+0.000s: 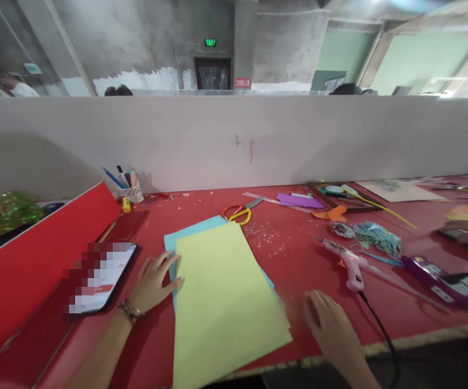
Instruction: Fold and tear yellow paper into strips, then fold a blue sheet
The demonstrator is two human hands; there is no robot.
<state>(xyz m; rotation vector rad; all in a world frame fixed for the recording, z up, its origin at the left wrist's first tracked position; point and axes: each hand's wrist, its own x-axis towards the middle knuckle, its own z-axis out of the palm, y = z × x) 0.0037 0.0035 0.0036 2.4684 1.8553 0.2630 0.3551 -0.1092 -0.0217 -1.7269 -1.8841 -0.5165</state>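
Tabletop [299, 259], red, backed by a pale partition; yellow paper [226, 302], atop blue paper [193, 228], between the hands, long axis running away from the person; left hand [155, 283], the nearer, fingers spread, fingertips touching the yellow paper's left edge, not gripping; right hand [331, 324], apart from the paper's right edge, loosely curled, apparently holding nothing, blurred; scissors [254, 203], beyond the paper; glue gun [353, 270], beyond the right hand.

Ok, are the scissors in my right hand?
No, the scissors lie on the red table at the far edge of the yellow paper.
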